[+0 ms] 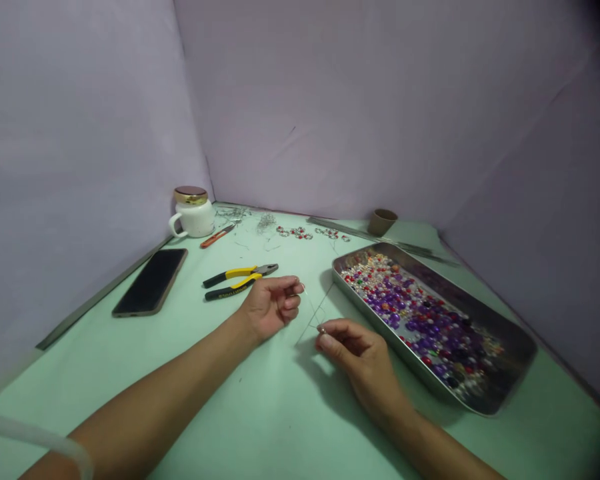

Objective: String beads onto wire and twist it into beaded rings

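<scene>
A thin wire (314,313) runs in loose bends between my hands above the green tabletop. My left hand (270,308), palm turned up with curled fingers, pinches one part of this wire at its fingertips. Lower and to the right, my right hand (357,350) grips the wire between thumb and index finger; a tiny shiny bit shows at that pinch, too small to name. Just behind my left hand lie yellow-and-black pliers (240,280). Beside my right hand stands a metal tray (353,293) holding many purple, red, white and gold beads (415,313).
A phone (151,283) lies at the left, near a white lidded mug (195,219). Orange thread snips (217,236), wire scraps (267,221) and red-and-silver beaded pieces (295,233) lie at the back. A brown cup (382,222) stands by long wires (370,235).
</scene>
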The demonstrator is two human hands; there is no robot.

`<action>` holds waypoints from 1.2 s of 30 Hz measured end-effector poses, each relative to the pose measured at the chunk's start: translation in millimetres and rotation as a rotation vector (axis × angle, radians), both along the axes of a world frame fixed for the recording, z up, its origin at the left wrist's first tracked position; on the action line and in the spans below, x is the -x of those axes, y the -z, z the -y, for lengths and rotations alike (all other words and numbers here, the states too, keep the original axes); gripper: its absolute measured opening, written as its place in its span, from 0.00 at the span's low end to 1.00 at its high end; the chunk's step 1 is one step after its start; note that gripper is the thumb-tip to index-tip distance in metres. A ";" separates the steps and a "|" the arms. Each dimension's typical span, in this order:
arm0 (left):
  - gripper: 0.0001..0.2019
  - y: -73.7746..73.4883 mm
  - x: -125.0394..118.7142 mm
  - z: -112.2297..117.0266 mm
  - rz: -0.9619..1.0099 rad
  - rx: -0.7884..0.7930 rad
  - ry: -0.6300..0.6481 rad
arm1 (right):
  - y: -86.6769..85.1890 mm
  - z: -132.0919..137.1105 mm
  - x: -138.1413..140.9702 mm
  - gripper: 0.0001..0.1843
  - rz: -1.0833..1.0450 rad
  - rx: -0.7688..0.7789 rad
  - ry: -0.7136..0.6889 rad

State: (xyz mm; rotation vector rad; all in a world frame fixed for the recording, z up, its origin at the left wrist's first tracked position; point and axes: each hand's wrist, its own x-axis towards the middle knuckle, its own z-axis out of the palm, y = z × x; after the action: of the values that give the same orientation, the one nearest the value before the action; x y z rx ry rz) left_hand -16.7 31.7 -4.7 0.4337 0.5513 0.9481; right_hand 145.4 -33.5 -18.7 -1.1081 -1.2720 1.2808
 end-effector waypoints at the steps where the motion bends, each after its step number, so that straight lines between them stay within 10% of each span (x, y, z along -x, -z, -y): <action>1: 0.02 0.3 0.0 0.3 -0.007 -0.007 0.003 | 0.0 0.3 0.4 0.12 0.016 -0.007 0.000; 36: 0.02 -0.1 -0.3 3.3 -0.084 -0.113 0.036 | 3.2 -0.3 0.4 0.11 0.004 -0.014 -0.023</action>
State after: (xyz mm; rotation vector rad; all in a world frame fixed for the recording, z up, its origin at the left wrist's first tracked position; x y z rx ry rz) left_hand -16.4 28.4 -4.6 0.5850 0.5659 0.9322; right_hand 145.0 -33.2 -21.9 -1.0888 -1.2984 1.2856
